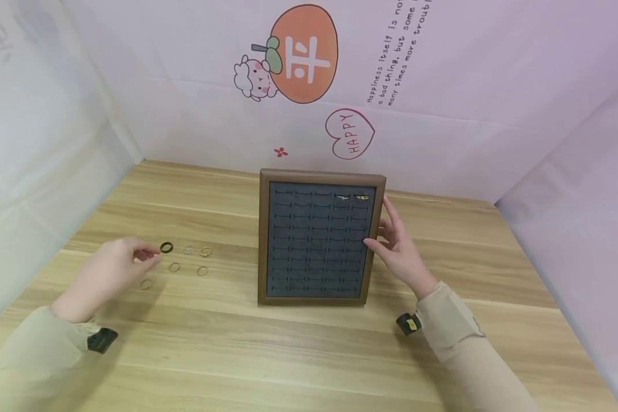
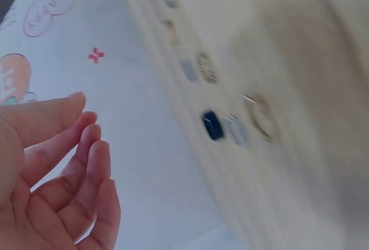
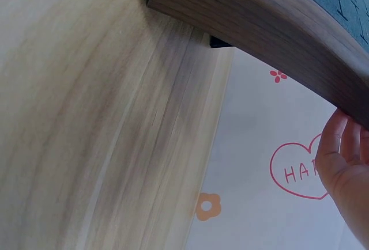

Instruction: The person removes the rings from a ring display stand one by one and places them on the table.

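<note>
A wooden-framed ring display board point(image 1: 316, 243) with a dark grey slotted panel stands tilted back on the table. My right hand point(image 1: 399, 252) grips its right edge, thumb on the front and fingers around the side and behind. A silver ring point(image 1: 342, 197) and a gold ring point(image 1: 361, 197) sit in the top row. My left hand point(image 1: 110, 272) hovers by the loose rings at the left, fingers loosely bent, with nothing visible between them in the left wrist view. Closest to its fingertips lies a black ring point(image 1: 166, 247); a gold ring point(image 1: 206, 252) lies farther right.
More thin rings lie about, among them a silver ring point(image 1: 189, 250) and a pale gold ring point(image 1: 202, 270). Behind the wood-grain table point(image 1: 226, 355) hangs a white printed backdrop point(image 1: 185, 114), with white sheets at both sides. The left wrist view is blurred.
</note>
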`<state>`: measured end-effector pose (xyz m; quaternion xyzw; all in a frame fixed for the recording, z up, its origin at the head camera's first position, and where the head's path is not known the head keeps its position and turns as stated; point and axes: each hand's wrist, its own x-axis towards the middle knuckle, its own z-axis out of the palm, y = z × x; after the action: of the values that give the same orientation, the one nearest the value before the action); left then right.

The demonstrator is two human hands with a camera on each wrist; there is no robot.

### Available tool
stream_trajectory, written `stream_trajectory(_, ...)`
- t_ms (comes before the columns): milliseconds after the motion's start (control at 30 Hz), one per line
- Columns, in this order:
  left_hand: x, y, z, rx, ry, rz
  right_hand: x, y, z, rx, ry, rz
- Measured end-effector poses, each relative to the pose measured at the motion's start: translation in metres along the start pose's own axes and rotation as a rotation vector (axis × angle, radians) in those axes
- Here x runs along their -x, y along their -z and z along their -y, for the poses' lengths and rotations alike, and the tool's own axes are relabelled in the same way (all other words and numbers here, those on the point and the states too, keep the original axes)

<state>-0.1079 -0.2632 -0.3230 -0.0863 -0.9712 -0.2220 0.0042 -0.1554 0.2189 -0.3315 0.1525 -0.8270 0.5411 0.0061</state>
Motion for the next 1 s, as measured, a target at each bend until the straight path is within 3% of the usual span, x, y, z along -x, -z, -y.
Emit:
stream_trajectory(300, -0.008, -0.001, -0.039, 0.032, -0.179, -0.236, 0.000, 0.000, -0.002, 0.012, 0.002, -0.008)
stream_trajectory(433, -0.012, -0.002, -0.057, 0.057, -0.235, -0.303, 0.000, 0.000, -0.002, 0.014, -0.002, -0.010)
stream_trajectory(700, -0.020, 0.000, -0.082, 0.102, -0.274, -0.354, 0.000, -0.001, -0.002, 0.007, 0.002, -0.008)
stream_trajectory(1000, -0.037, -0.001, -0.119, 0.183, -0.331, -0.332, 0.000, -0.001, 0.000, 0.001, 0.005, -0.008)
